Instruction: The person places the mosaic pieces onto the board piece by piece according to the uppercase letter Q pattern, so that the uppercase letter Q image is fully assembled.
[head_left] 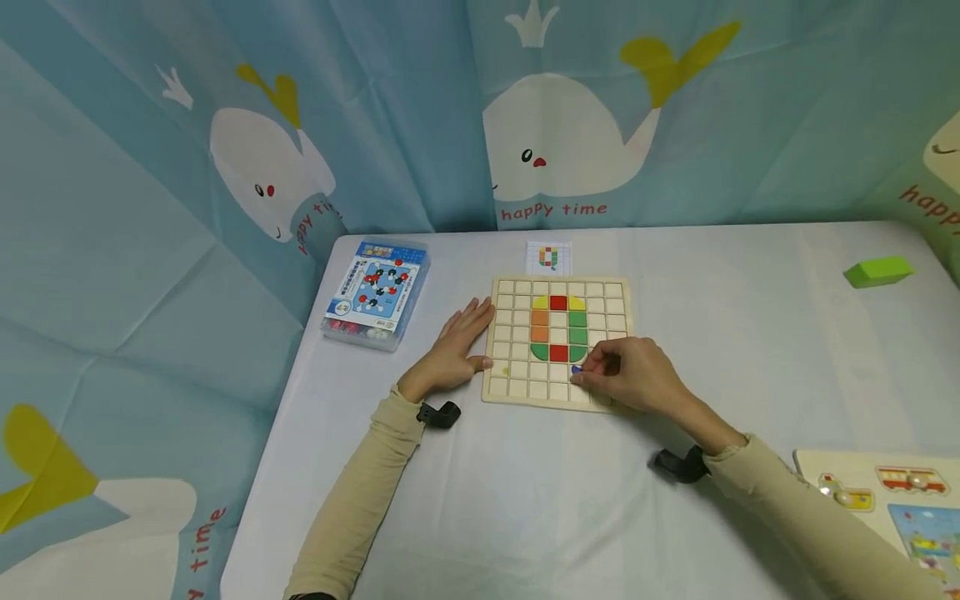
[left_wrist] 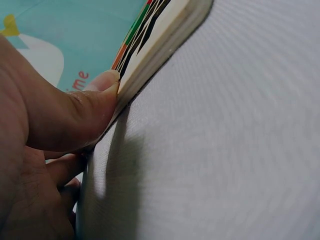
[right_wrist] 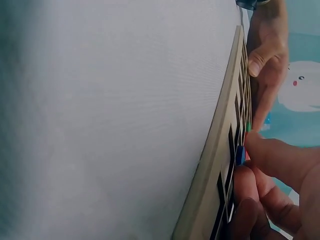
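Note:
A wooden grid board (head_left: 519, 388) lies on the white table, with red, yellow, orange and green pieces set in a ring in its cells. My right hand (head_left: 636, 373) is over the board's lower right part and pinches a small blue piece (head_left: 577, 369) between thumb and finger, just below the ring. The blue piece (right_wrist: 240, 155) also shows between the fingertips in the right wrist view. My left hand (head_left: 452, 348) rests at the board's left edge, fingers fairly straight. In the left wrist view its thumb (left_wrist: 75, 112) touches the board's side.
A small card (head_left: 549, 258) with a coloured ring pattern lies behind the board. At the left stands a clear plastic box (head_left: 377, 293) with a molecule picture. A green block (head_left: 878, 272) sits far right, and a picture puzzle board (head_left: 847, 471) lies at the lower right.

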